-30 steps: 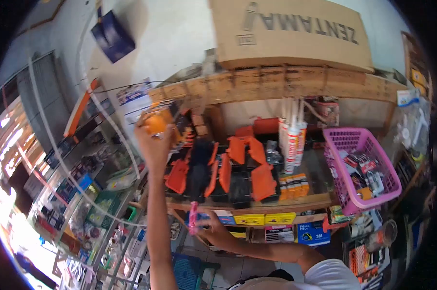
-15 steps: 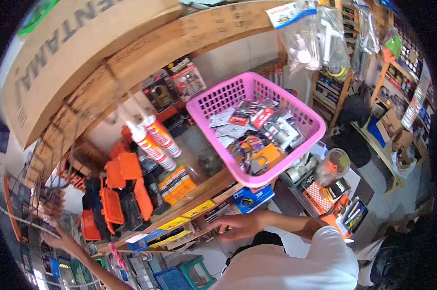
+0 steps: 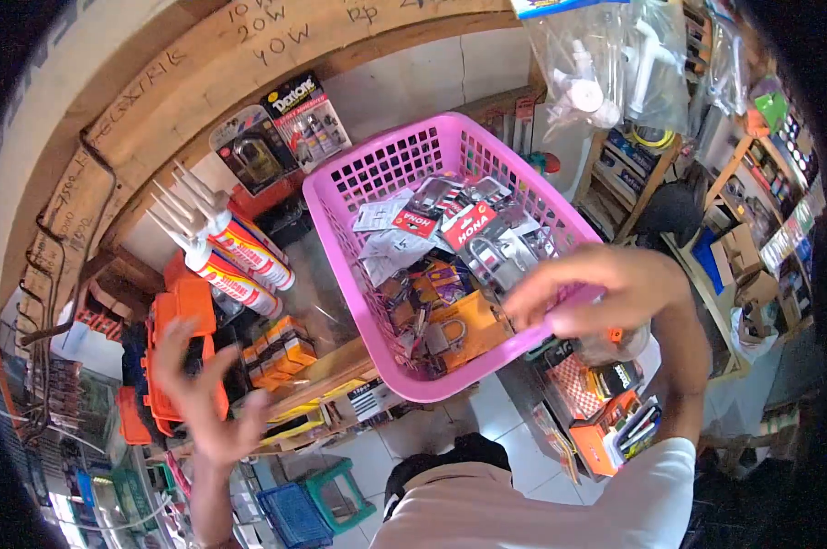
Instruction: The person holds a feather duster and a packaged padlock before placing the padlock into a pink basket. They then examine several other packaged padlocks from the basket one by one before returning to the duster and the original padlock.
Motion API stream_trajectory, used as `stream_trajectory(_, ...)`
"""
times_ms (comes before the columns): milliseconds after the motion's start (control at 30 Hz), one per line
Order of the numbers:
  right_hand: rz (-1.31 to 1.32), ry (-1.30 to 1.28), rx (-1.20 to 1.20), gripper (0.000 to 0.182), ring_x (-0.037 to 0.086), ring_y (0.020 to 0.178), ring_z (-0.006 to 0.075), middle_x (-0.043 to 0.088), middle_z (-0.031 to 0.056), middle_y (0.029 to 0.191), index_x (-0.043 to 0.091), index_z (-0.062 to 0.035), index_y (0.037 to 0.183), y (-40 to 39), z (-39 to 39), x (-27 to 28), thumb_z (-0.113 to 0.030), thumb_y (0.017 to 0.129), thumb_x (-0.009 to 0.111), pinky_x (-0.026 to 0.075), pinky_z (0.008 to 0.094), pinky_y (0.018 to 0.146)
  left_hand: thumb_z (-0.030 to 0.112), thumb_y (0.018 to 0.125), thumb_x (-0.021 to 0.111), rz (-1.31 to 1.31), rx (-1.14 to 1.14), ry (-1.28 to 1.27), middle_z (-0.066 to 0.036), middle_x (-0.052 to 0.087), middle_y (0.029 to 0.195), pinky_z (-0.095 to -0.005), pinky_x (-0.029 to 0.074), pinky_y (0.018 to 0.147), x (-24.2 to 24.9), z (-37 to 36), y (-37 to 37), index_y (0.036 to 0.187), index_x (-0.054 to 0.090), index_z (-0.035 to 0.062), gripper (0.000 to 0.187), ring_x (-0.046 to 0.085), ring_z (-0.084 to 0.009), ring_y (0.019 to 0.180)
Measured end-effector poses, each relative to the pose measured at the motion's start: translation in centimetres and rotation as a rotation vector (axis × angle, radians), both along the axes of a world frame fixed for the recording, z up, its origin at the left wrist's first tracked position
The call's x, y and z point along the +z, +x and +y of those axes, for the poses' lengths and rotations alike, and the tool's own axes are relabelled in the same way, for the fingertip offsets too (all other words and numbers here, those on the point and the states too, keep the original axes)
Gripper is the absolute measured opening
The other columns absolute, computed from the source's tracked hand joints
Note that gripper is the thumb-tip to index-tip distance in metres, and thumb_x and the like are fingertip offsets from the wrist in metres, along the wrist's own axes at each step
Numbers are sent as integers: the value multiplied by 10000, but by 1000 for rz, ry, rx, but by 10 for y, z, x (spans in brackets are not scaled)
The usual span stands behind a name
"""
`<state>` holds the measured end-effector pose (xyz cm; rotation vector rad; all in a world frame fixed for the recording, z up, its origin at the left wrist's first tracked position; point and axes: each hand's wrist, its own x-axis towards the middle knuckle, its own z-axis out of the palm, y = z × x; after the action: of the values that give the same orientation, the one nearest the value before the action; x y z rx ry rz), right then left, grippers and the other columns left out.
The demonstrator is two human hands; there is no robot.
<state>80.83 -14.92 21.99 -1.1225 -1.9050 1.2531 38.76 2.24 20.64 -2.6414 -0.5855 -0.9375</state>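
Note:
A pink plastic basket [image 3: 390, 361] sits on the counter, holding packaged padlocks [image 3: 496, 261], white paper packets [image 3: 390, 242] and other small packs. My right hand [image 3: 615, 288] is at its right rim, slightly blurred, with pink rim showing between thumb and fingers. Its fingertips reach over the inside of the basket. To the left, my left hand [image 3: 198, 393] is raised with fingers spread and holds nothing. Behind that hand are orange cases [image 3: 180, 316] and small yellow-orange boxes [image 3: 281, 352].
Silicone tubes [image 3: 239, 274] stand left of the basket, below a wooden beam [image 3: 276, 55]. Bags of white plastic fittings [image 3: 583, 87] hang at upper right. A box of pens [image 3: 619, 435] is below my right forearm. Green and blue stools [image 3: 340, 494] stand on the floor.
My left hand has come up and right, from beside the wires to before the orange cases. My right hand has risen from below the counter edge to the basket's right rim. The view has shifted.

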Motion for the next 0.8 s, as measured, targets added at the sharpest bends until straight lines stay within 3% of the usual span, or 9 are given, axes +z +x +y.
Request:
stream_trajectory(133, -464, 77, -178, 373, 681, 912, 239, 695, 166, 985, 592, -27, 1220, 11, 38, -21, -323, 994, 573, 529, 353, 786, 258, 730, 781, 229, -236, -238, -205, 454, 1404, -527, 305, 1111, 3, -1, 96, 1241, 633, 91, 559, 396, -423, 1330)
stream_trajectory(200, -830, -118, -173, 376, 696, 753, 241, 698, 151, 806, 688, -29, 1012, 7, 49, -31, -391, 953, 602, 535, 357, 702, 267, 752, 772, 204, -384, -339, -186, 481, 1385, -508, 337, 1094, -8, 9, 125, 1260, 627, 92, 556, 415, -398, 1315)
stream_trajectory(233, -830, -119, -159, 376, 696, 753, 241, 698, 151, 806, 688, -29, 1012, 1, 56, -35, -391, 953, 602, 535, 357, 702, 267, 752, 772, 201, -373, -347, -186, 481, 1385, -508, 337, 1094, -10, 11, 138, 1260, 627, 92, 556, 415, -398, 1315)
stream_trajectory(300, -774, -362, -233, 416, 676, 581, 209, 679, 102, 645, 713, -28, 789, -11, 69, -42, -412, 922, 621, 538, 358, 609, 288, 815, 724, 278, -433, -425, -176, 536, 1327, -474, 369, 1075, -15, 13, 160, 1295, 598, 88, 535, 466, -360, 1275)
stream_trajectory(400, -756, -387, -155, 447, 665, 550, 164, 676, 46, 640, 712, -28, 812, -16, 77, -50, -453, 928, 638, 521, 336, 554, 292, 861, 690, 387, -500, -582, -214, 580, 1225, -484, 413, 1003, -36, 20, 180, 1219, 595, 6, 468, 547, -381, 1159)
stream_trajectory(533, -554, -404, -123, 359, 672, 545, 176, 658, 78, 663, 574, 0, 808, -9, 84, -66, -321, 934, 676, 498, 309, 488, 314, 869, 676, 559, -471, -711, -219, 612, 1175, -498, 446, 958, -48, 23, 203, 1138, 595, -8, 427, 597, -387, 1095)
stream_trajectory(600, -478, -383, -145, 331, 670, 541, 176, 641, 75, 664, 535, -3, 816, -10, 87, -61, -278, 939, 673, 492, 308, 476, 349, 842, 707, 749, -376, -690, -209, 657, 1034, -485, 499, 878, -51, 22, 214, 1030, 613, -7, 413, 645, -372, 1004)
stream_trajectory(700, -360, -309, -177, 297, 667, 540, 169, 608, 64, 664, 492, -10, 828, -12, 88, -52, -223, 953, 656, 479, 305, 457, 416, 813, 719, 749, -360, -798, -163, 699, 890, -448, 534, 705, -52, 33, 221, 1026, 636, 23, 455, 683, -351, 829)
stream_trajectory(800, -292, -209, -191, 285, 669, 560, 151, 591, 59, 642, 488, -10, 836, -12, 89, -50, -210, 961, 650, 458, 293, 461, 344, 813, 742, 776, -363, -900, -173, 695, 831, -418, 530, 698, -57, 50, 225, 997, 662, 17, 383, 693, -310, 776)
